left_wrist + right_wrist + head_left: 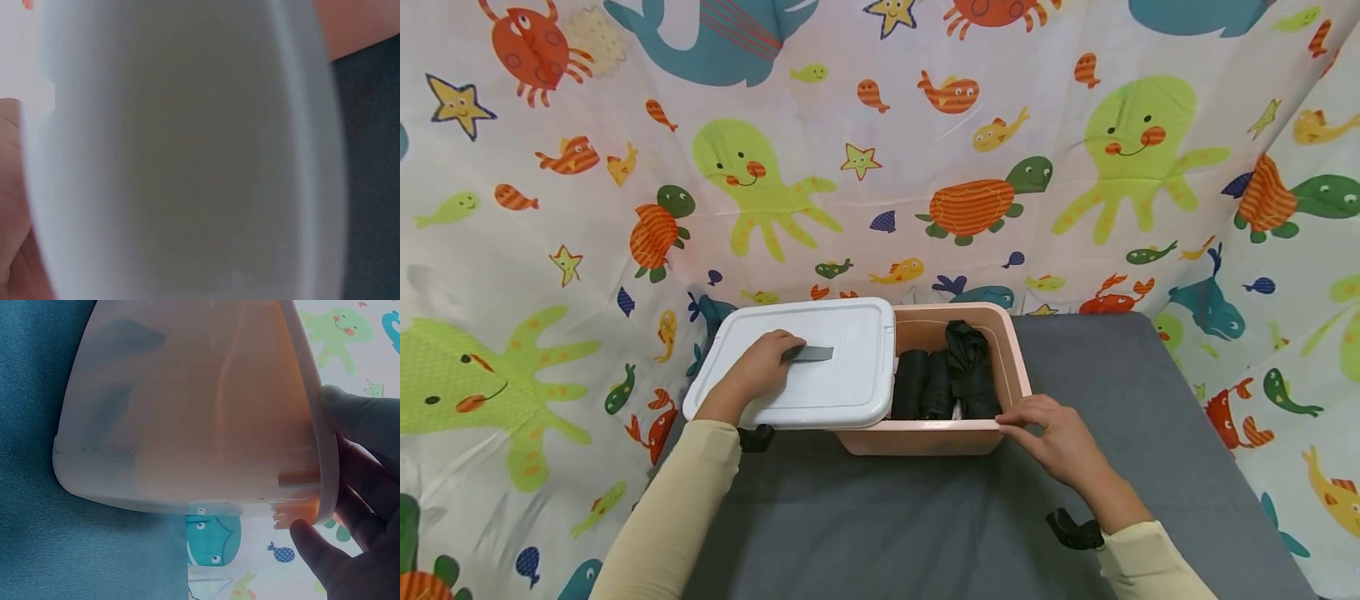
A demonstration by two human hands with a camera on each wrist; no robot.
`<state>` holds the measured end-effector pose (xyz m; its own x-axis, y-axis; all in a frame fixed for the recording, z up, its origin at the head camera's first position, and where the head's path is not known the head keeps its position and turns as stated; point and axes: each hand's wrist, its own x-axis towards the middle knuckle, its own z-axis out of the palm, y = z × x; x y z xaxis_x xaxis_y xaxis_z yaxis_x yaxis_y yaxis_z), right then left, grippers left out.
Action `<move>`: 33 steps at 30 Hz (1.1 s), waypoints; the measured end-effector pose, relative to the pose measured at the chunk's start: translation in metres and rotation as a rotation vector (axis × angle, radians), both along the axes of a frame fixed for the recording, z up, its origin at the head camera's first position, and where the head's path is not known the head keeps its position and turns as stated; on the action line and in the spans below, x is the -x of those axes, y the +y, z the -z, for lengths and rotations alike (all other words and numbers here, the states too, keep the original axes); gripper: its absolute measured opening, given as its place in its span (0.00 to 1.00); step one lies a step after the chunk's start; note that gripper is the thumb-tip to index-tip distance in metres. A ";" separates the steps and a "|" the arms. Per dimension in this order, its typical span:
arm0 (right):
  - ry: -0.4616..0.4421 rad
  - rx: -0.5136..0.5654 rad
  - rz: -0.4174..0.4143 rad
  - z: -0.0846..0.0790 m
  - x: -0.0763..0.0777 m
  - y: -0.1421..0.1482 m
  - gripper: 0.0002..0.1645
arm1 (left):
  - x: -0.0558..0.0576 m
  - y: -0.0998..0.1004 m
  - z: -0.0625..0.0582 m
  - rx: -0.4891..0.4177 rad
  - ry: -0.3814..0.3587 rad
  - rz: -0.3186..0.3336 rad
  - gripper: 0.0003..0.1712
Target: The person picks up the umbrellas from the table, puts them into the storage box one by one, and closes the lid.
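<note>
A white lid [850, 387] lies over the left part of a pink plastic bin [925, 442] and extends past its left side. My left hand [760, 371] grips the grey handle [814, 354] on top of the lid. In the left wrist view the pale lid [206, 150] fills most of the picture, blurred. At the bin's front right corner, my right hand [1056, 437] pinches the rim; the right wrist view shows its fingers [369, 422] about the rim. Inside the bin stand black rolled bundles [910, 383] beside a crumpled black folded umbrella [973, 367].
The bin stands on a grey cloth-covered table [865, 525]. Behind and at both sides hangs a white curtain [820, 175] printed with sea animals, close to the bin's back edge. A black strap [1071, 529] hangs at my right wrist.
</note>
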<state>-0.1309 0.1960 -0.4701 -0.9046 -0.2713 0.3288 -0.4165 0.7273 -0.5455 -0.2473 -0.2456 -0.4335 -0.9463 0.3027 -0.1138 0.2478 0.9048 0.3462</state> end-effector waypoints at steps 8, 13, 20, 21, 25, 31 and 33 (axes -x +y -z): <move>0.037 -0.001 0.000 0.001 0.000 0.001 0.11 | 0.001 0.011 -0.001 0.014 -0.003 0.020 0.26; 0.058 0.010 -0.005 0.000 -0.001 0.002 0.11 | 0.002 0.016 0.001 0.010 0.012 0.034 0.26; 0.045 0.022 -0.010 0.000 0.000 0.000 0.11 | 0.002 0.021 0.000 -0.011 0.021 0.032 0.25; 0.045 0.022 -0.008 0.000 0.000 0.000 0.11 | 0.002 0.022 0.000 -0.012 0.019 0.033 0.25; 0.037 0.021 -0.003 0.000 -0.001 0.000 0.11 | 0.003 0.026 0.000 -0.009 0.009 0.032 0.26; 0.021 0.019 0.001 0.000 -0.002 -0.001 0.11 | 0.003 0.032 -0.001 -0.003 0.032 0.053 0.25; 0.021 0.019 0.001 0.000 -0.002 -0.001 0.11 | 0.003 0.034 -0.002 -0.005 0.041 0.064 0.25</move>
